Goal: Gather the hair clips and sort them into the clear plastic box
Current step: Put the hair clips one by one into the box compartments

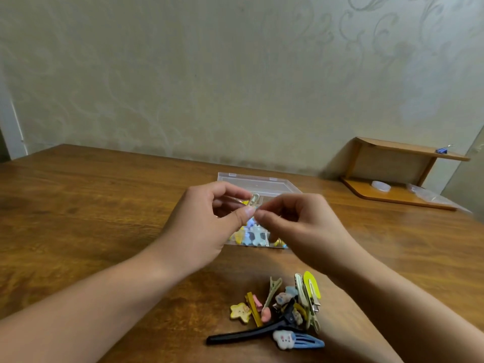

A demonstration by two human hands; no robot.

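While a loose heap of hair clips [285, 307] waits nearest the person on the wooden tabletop [104, 205], between the two forearms, both hands are raised beyond it. That heap holds a long black clip [248, 334], a blue snap clip [306, 343], a yellow star clip [240, 312] and several slim ones; all look light, stiff and small, probably best pinched at the metal shank, not the charm. Farther on, the left hand [201, 231] has thumb and fingers curled round a small pale-yellow clip [253, 199], held above the box. Its tip meets the right hand [296, 224], whose curled fingers [267, 209] seem to pinch it too, though that contact is partly hidden. Beneath them lies the clear plastic box [258, 188], lid open, with blue and yellow clips already inside.
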